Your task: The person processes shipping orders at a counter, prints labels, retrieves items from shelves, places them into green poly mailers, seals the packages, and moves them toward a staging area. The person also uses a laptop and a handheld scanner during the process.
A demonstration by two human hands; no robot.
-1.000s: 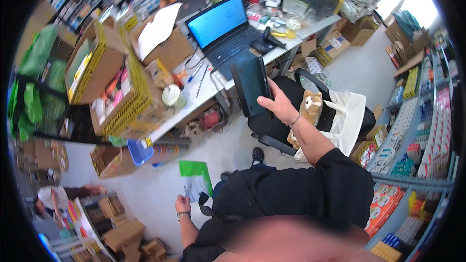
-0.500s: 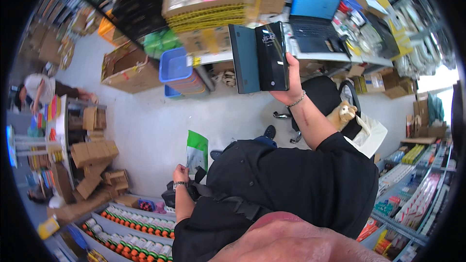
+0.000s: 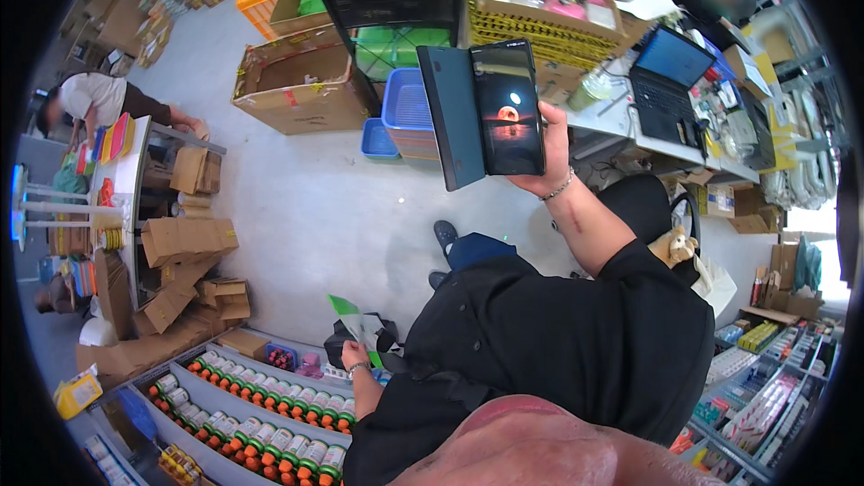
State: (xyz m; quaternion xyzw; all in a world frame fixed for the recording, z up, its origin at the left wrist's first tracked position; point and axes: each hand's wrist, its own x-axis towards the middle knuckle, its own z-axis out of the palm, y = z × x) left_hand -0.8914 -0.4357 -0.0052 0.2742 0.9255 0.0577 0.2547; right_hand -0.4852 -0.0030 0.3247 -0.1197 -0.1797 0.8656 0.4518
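Note:
My right hand [image 3: 551,155] is raised ahead of me, wrapped round a phone [image 3: 509,117] in a dark folio case. The case's blue-grey cover [image 3: 453,117] hangs open to the left, and the screen is lit with a dark and reddish picture. A chain bracelet circles that wrist. Low at my left side, my left hand [image 3: 355,355] is closed on a green and clear plastic packet [image 3: 349,313]. A black bag [image 3: 337,342] lies just beside that hand, partly hidden by the packet.
A shelf of orange-capped bottles [image 3: 261,396] runs along my lower left. Ahead stand a cardboard box [image 3: 297,81], blue baskets [image 3: 405,101] and a desk with a laptop [image 3: 666,81]. A black chair [image 3: 634,202] is at right. Another person [image 3: 99,99] bends over a table at far left.
The phone's screen has gone from a dark clock display to a reddish picture. My view has turned toward the left, and the left hand with the packet appears lower, nearer the bottle shelf.

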